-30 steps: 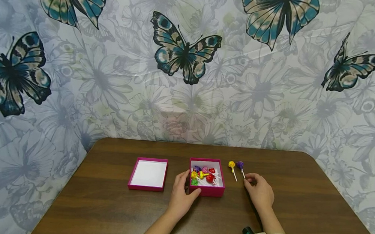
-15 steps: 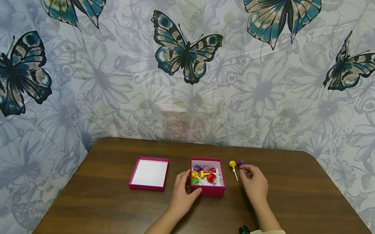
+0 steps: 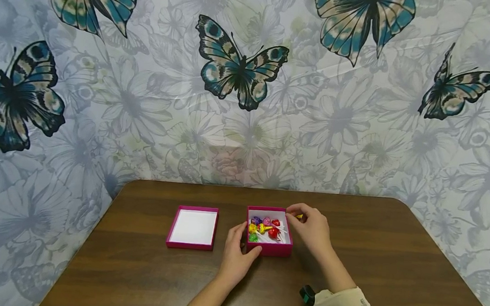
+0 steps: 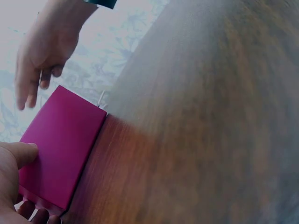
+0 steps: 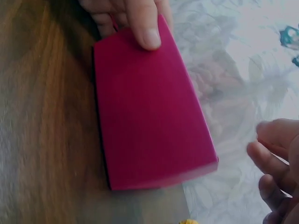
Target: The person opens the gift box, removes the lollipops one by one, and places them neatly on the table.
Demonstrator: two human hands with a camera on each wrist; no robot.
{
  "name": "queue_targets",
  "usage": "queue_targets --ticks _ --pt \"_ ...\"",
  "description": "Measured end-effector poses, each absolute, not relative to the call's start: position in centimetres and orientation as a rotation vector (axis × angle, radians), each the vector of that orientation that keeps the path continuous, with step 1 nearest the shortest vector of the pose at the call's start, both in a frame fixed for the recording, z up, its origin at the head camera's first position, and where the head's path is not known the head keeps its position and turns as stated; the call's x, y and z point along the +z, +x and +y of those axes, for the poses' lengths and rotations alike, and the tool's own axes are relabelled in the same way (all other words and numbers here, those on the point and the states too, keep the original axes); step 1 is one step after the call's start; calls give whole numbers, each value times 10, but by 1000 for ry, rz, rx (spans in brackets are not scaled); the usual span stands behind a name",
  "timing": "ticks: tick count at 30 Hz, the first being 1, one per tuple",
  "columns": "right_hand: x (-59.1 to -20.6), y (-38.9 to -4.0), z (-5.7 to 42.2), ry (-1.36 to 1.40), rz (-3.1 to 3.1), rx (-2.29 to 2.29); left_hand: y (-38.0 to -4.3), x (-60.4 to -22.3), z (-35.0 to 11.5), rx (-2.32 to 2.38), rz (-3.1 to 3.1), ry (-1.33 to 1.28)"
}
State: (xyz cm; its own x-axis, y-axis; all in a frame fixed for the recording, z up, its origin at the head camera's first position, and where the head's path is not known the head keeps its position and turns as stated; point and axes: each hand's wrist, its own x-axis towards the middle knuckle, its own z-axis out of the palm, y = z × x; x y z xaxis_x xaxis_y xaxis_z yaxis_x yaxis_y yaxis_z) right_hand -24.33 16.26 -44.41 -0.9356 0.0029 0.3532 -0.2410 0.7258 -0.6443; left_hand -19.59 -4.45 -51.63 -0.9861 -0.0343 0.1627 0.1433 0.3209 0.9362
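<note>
Since the earlier frames, we observe that the right hand (image 3: 314,231) has moved leftward, from the stick of a loose purple lollipop to the rear right corner of the square magenta box (image 3: 268,250) with a white interior. Its fingers are bent, with thumb and forefinger set narrowly; we cannot tell whether they hold anything. We also cannot tell where the loose purple lollipop is.

We find the left hand (image 3: 235,258) gripping the box at its front left corner: the thumb presses the front wall and the other fingers lie along the left side. The box stands open on the brown wood-grain worktop (image 3: 148,281).

Inside the box we identify a group of small round wrapped lollipops (image 3: 273,233) in red, pink, purple, yellow and green, several with white sticks showing. One loose yellow lollipop (image 3: 299,217) lies just beside the right wall of the box, partly covered by the right hand in the head view.

To the left of the box, well apart from it, we locate the shallow square magenta lid (image 3: 193,226), white inside face up. Behind the worktop hangs a pale floral cloth (image 3: 233,137) printed with blue-and-cream butterflies.
</note>
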Motion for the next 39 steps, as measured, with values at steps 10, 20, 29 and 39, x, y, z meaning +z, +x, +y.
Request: queue_targets --ticks 10,20,29,39 --pt "-446 -245 129 434 -2767 828 -194 -514 -46 -1724 -2431 -133" --pt "-455 -250 111 541 -2900 540 -193 -513 -47 -1721 -2422 -141" --pt "-451 -250 107 551 -2926 467 -193 -512 -47 -1735 -2414 -142" --pt "-451 -250 106 536 -2986 398 -193 -514 -46 -1731 -2420 -142"
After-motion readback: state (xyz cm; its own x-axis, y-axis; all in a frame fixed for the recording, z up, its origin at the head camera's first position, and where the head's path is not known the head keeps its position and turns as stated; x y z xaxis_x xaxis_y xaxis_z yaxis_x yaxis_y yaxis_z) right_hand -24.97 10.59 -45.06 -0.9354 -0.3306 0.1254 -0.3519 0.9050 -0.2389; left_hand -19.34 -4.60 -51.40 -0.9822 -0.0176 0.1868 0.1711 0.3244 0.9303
